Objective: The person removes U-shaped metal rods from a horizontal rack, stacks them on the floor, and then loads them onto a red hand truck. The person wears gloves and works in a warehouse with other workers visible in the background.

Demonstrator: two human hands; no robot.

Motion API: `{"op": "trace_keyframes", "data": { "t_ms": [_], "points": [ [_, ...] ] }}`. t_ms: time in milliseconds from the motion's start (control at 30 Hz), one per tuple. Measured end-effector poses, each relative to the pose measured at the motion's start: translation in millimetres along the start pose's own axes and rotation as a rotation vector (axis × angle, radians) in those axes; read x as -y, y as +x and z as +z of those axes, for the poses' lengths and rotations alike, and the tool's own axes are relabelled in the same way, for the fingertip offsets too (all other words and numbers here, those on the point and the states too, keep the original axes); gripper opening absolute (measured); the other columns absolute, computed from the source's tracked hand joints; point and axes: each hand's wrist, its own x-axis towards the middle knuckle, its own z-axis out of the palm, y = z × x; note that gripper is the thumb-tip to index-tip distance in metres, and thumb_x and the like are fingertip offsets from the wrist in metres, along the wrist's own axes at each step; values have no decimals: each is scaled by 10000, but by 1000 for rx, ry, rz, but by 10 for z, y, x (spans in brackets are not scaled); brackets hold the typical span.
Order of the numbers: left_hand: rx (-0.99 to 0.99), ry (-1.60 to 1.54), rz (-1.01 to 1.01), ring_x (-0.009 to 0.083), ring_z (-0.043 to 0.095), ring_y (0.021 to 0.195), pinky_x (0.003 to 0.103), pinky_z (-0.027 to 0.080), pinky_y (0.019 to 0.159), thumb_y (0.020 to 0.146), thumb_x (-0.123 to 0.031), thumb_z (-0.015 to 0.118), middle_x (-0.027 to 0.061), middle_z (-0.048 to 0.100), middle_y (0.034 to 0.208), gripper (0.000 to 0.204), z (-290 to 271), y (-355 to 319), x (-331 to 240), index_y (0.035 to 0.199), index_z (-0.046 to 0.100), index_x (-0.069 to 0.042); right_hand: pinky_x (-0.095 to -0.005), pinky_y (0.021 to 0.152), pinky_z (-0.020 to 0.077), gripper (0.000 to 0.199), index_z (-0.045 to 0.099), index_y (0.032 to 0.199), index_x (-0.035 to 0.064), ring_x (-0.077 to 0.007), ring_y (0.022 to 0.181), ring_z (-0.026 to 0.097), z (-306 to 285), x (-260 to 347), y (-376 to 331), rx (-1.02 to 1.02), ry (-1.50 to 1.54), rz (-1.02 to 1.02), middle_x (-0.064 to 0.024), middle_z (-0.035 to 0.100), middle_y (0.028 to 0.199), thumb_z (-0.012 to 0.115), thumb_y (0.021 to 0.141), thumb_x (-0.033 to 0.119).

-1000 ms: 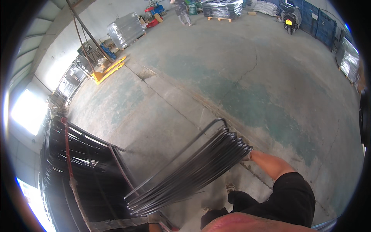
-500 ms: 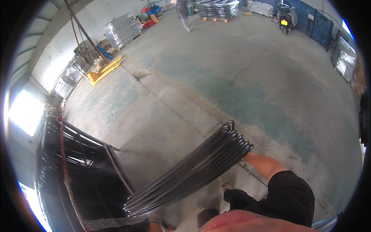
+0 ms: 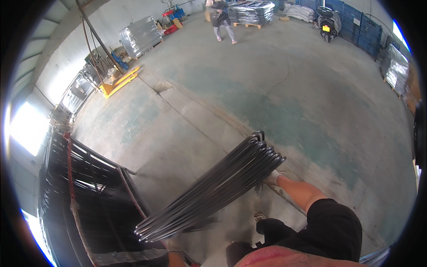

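A bundle of black bent metal tubes, rounded at the ends, is held slanting across in front of me above the floor. My right hand, in a pale glove, grips it from beneath near its far right end; the tubes cover most of the fingers. My left hand is under the near left part of the bundle, its fingers mostly hidden behind the tubes. At the left stands a rack with red posts stacked with many similar black tubes; the bundle's near end overlaps its edge.
A yellow pallet jack stands at the far left near wrapped pallets. Another person is on the floor at the back, by a wrapped pallet stack. A scooter and blue crates are at the back right.
The bundle has shifted slightly left and farther from me, with both my hands. More of my right glove shows. The person at the back has come more fully into view.
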Motion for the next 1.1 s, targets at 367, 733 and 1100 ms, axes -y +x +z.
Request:
{"op": "trace_keyframes", "data": {
  "t_ms": [367,733,1100],
  "points": [
    [-54,31,17,307,706,1354,500,536,1217,1040,-340,793,144,747,1492,575,33,80,269,1539,678,-77,-461,1287,450,672,708,1494,92,-340,1392,655,-98,225,20,-173,-485,-265,-160,780,1411,897,921,388],
    [-140,-19,-364,225,698,1079,405,543,1005,896,-223,929,85,749,1173,447,224,-185,-536,1241,692,-67,-434,1119,543,636,721,1417,-18,-290,1209,721,-826,906,-317,-249,584,241,-127,782,1310,969,875,203],
    [-483,-308,-143,218,742,790,343,583,778,685,2,805,110,758,817,221,-1455,-58,-3527,901,760,5,-425,939,588,455,690,1232,54,-239,994,747,-1787,2840,224,-14,723,-477,-85,774,1070,989,932,221]
  ]
}}
